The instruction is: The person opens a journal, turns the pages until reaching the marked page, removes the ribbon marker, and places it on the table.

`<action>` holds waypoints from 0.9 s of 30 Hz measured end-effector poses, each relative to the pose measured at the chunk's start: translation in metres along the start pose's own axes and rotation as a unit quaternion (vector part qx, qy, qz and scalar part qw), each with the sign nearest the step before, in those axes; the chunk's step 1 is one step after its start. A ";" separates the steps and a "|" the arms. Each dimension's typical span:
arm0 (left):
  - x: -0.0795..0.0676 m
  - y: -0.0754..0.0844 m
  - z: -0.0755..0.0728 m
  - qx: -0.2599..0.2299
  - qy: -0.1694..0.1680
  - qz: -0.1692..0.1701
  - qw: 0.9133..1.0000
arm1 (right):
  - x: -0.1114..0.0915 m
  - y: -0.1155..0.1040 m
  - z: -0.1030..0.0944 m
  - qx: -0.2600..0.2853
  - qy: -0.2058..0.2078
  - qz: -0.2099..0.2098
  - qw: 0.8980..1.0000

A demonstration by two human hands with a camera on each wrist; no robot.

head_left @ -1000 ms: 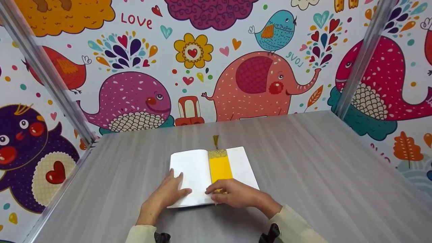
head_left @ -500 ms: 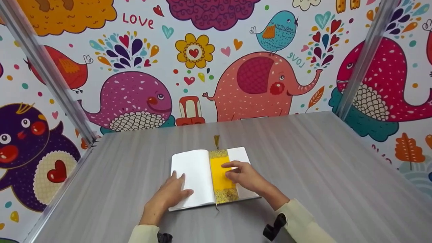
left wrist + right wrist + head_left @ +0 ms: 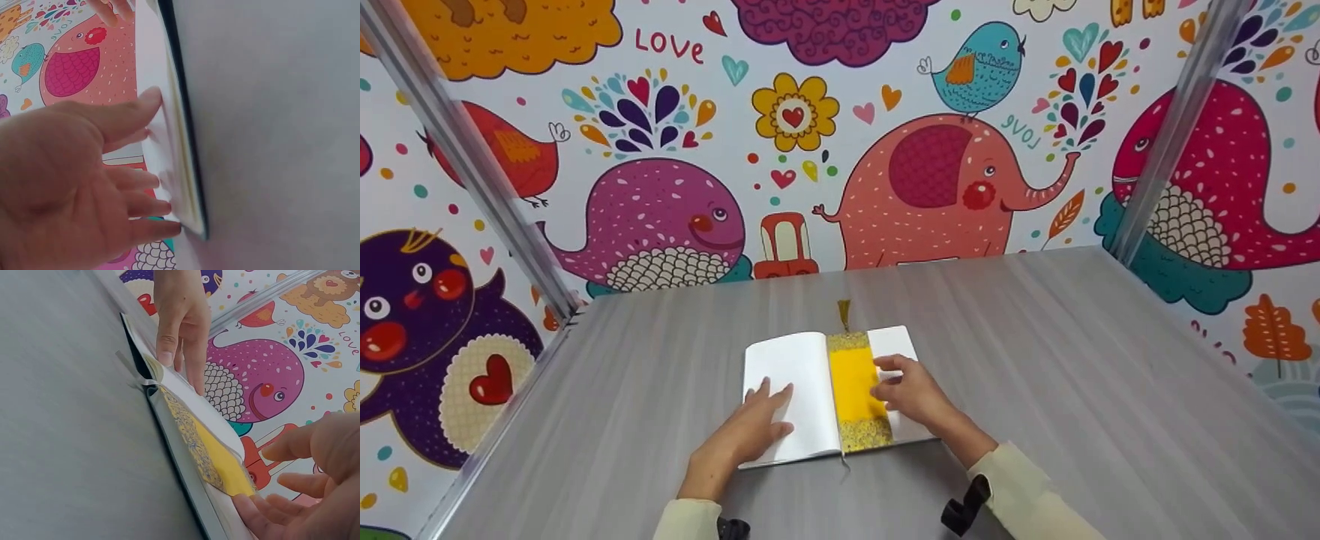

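An open notebook [image 3: 791,356] with white pages lies on the grey table. A yellow bookmark [image 3: 853,382] with gold patterned ends lies lengthwise on its right page, beside the spine. From its far end a gold tassel [image 3: 844,309] reaches past the book. My left hand [image 3: 744,431] rests on the left page, its fingers spread. Over the right page is my right hand [image 3: 916,394], fingers loosely bent at the bookmark's right edge. In the right wrist view, the lower fingertips of that right hand [image 3: 320,484] touch the page near the bookmark; nothing is held.
A thin ribbon [image 3: 845,463] sticks out from the notebook's near edge. The table [image 3: 1035,337] extends to both sides. Behind it stands a wall [image 3: 802,45] printed with cartoon animals, with metal posts [image 3: 502,195] at the corners.
My right hand has moved from the bookmark's near end up and to the right, to its right edge, uncovering the near end. The left hand stays on the left page, shifting slightly.
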State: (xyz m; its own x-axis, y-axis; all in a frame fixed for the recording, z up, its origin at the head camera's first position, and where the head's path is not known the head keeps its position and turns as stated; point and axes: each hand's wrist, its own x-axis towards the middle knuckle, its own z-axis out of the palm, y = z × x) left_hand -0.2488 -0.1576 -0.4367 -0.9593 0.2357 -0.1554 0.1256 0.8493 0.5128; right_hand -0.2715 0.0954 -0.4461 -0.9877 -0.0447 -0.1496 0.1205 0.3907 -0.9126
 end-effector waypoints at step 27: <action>0.003 0.003 0.003 0.048 -0.060 -0.007 0.997 | 0.012 -0.034 0.028 -0.247 0.043 0.099 0.963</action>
State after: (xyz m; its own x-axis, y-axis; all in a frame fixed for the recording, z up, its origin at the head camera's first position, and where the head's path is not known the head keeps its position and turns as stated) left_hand -0.2507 -0.1523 -0.4384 -0.9243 0.2746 -0.2651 0.1423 0.8924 0.4281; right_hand -0.2845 0.0553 -0.4272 -0.9576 0.1422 -0.2505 0.2653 0.7742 -0.5747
